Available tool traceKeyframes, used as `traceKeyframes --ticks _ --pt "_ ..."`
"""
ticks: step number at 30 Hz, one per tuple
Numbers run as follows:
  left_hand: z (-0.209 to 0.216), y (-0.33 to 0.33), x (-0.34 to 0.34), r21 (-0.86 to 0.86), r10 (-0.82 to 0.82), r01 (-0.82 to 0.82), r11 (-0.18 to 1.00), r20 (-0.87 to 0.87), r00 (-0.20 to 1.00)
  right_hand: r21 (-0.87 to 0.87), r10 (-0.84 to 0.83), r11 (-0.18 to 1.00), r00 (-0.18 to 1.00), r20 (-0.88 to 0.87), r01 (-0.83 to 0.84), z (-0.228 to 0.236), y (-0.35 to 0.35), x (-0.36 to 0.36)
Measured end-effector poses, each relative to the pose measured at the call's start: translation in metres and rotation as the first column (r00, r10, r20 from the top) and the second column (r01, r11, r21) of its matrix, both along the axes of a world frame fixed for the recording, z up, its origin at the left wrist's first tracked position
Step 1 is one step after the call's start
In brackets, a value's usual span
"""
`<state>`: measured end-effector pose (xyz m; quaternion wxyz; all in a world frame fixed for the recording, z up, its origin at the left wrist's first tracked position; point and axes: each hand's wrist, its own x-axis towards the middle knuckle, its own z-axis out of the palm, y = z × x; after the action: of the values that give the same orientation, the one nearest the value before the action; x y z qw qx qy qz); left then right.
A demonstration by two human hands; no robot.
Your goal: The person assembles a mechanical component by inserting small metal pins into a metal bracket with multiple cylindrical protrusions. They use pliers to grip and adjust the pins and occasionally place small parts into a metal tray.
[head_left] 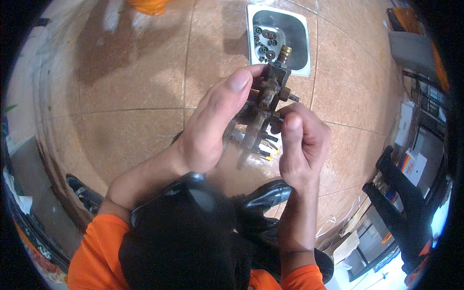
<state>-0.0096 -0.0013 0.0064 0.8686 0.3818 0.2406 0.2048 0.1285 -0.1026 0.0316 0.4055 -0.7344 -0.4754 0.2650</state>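
My left hand [215,111] is wrapped round a long, dark, greasy metal valve body [266,96], its thumb along the left side. The valve body is held tilted above the floor, with a brass threaded fitting [286,52] at its far end and several stubs along its length. Its near end is blurred. On the right side, my right hand [305,145] is closed, thumb over curled fingers, at a small side fitting [276,122]. The fingertips partly hide that fitting.
Beyond my hands, a steel tray [300,43] holds several small dark round parts [263,49]. Tools with black and yellow ends [267,153] lie on the tiled floor [140,140] below the valve body. Black-trousered legs [406,193] of another person are at right, near boxes and white cables [333,222].
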Motion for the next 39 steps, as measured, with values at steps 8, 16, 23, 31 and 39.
traceKeyframes --ticks 8,16,23,31,39 --pt "-0.005 -0.008 0.004 -0.172 0.135 -0.119 0.978 0.084 0.987 0.011 -0.031 0.999 1.000 0.005 0.031 0.001 0.000 -0.001" --pt "-0.003 -0.006 0.003 -0.130 0.116 -0.104 0.986 0.087 0.989 -0.009 -0.039 0.999 0.997 0.063 0.040 -0.002 0.006 -0.009" --pt "-0.003 -0.005 0.005 -0.069 0.130 -0.126 0.990 0.060 0.990 0.000 -0.109 0.994 0.992 0.060 0.109 -0.011 0.010 -0.021" --pt "-0.010 -0.004 0.006 0.053 0.145 -0.147 0.988 0.048 0.988 0.031 -0.127 0.992 0.979 0.158 0.124 -0.022 0.015 -0.024" --pt "-0.018 0.017 -0.008 -0.125 0.086 -0.102 0.987 -0.130 0.988 -0.154 -0.117 0.983 0.985 -0.130 0.097 -0.019 0.021 -0.001"
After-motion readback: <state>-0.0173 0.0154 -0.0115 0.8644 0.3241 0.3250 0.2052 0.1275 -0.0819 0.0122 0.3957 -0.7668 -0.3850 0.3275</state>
